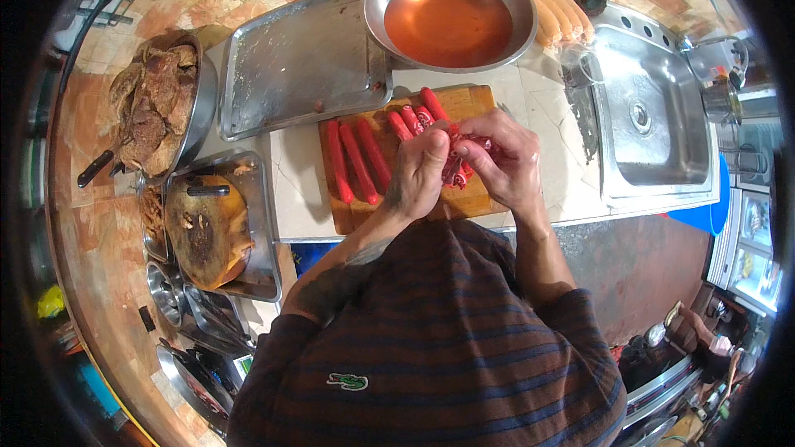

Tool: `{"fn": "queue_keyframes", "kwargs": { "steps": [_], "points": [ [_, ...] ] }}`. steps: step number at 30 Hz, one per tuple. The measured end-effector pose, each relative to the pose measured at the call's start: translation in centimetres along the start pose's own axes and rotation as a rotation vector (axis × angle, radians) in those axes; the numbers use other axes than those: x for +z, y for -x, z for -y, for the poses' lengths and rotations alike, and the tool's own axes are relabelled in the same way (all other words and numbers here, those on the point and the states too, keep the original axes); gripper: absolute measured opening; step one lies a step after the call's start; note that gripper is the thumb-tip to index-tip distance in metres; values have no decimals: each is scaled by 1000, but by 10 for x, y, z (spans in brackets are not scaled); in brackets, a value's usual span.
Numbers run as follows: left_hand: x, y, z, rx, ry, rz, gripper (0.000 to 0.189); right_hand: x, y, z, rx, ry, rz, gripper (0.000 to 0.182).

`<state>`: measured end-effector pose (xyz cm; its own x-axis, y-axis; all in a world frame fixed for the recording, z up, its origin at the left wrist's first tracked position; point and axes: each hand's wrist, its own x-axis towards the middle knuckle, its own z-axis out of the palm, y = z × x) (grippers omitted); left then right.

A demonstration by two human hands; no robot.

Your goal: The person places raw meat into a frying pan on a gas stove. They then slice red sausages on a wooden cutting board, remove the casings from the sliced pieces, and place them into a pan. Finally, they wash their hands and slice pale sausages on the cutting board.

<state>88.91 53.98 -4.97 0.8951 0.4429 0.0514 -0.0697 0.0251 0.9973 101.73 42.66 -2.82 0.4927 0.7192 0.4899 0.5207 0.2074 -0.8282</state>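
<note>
Above a wooden cutting board, my left hand and my right hand meet, both closed on a crumpled piece of red sausage casing. Several bare red sausages lie side by side at the board's left. Further red sausages, some in printed casing, lie just beyond my hands. My fingers hide part of the casing and the sausages beneath. Behind the board stands a wide steel bowl of orange-red liquid.
A metal tray lies behind left; a bowl of cooked meat stands left of it. Nearer is a round chopping block with a cleaver-like blade's dark handle. Pale packed sausages and a steel sink are right.
</note>
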Motion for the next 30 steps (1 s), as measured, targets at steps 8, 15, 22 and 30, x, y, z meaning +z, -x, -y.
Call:
{"fn": "queue_keyframes", "kwargs": {
  "steps": [8,15,22,30],
  "points": [
    [3,5,-5,-81,276,-27,44,-7,-6,-1,92,64,41,12],
    [0,8,-13,-288,629,59,39,7,-5,-19,-67,188,-185,10],
    [-4,0,-3,-204,599,-197,40,27,17,-29,-243,175,-21,22],
    [-18,4,-10,-97,211,-149,33,18,-4,-11,252,-352,-187,25]
  ]
}}
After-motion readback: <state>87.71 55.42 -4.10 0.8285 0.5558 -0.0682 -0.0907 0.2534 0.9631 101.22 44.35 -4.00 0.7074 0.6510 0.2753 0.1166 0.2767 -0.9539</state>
